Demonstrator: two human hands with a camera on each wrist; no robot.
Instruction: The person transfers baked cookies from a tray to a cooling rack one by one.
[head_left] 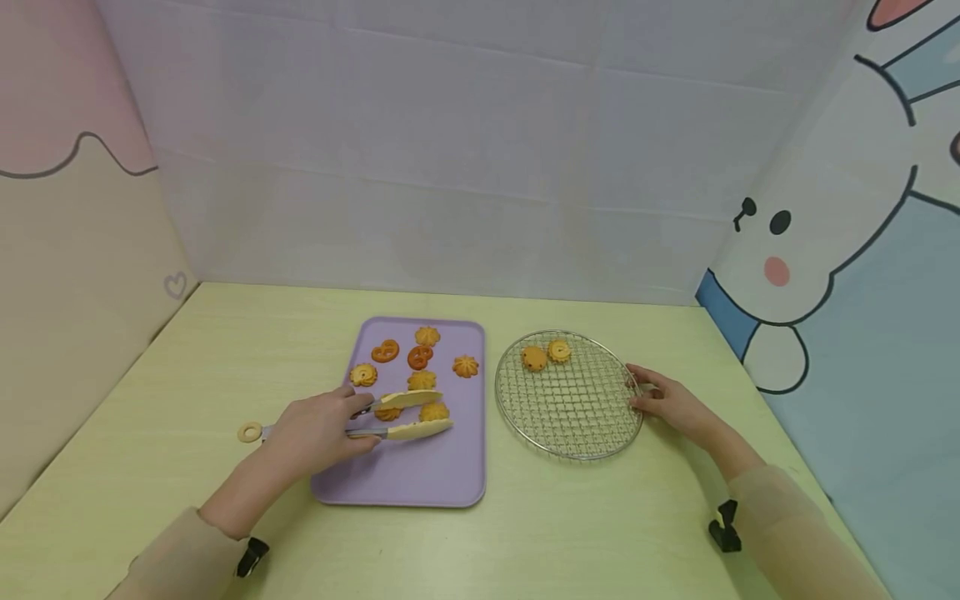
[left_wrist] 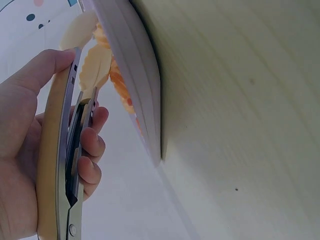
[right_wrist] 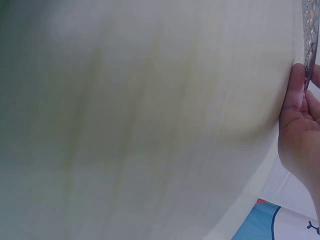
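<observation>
My left hand (head_left: pixel 318 429) grips a pair of tongs (left_wrist: pixel 50 150) with cream tips and metal arms. Their tips (head_left: pixel 420 430) are spread on either side of a flower-shaped cookie (head_left: pixel 434 412) on the purple tray (head_left: pixel 405 479). Other cookies and two pretzels (head_left: pixel 386 351) lie on that tray, toward its far half. To the right is a round wire cooling rack (head_left: pixel 577 408) bearing a round dotted cookie (head_left: pixel 534 359) and a ring-patterned cookie (head_left: pixel 559 351). My right hand (head_left: pixel 671 408) pinches the rack's right rim between thumb and fingers.
Tray and rack lie side by side on a pale yellow-green table (head_left: pixel 547 533), with a narrow gap between them. A white wall (head_left: pixel 450 167) closes the back. A panel with a cartoon animal (head_left: pixel 810 242) stands along the right side.
</observation>
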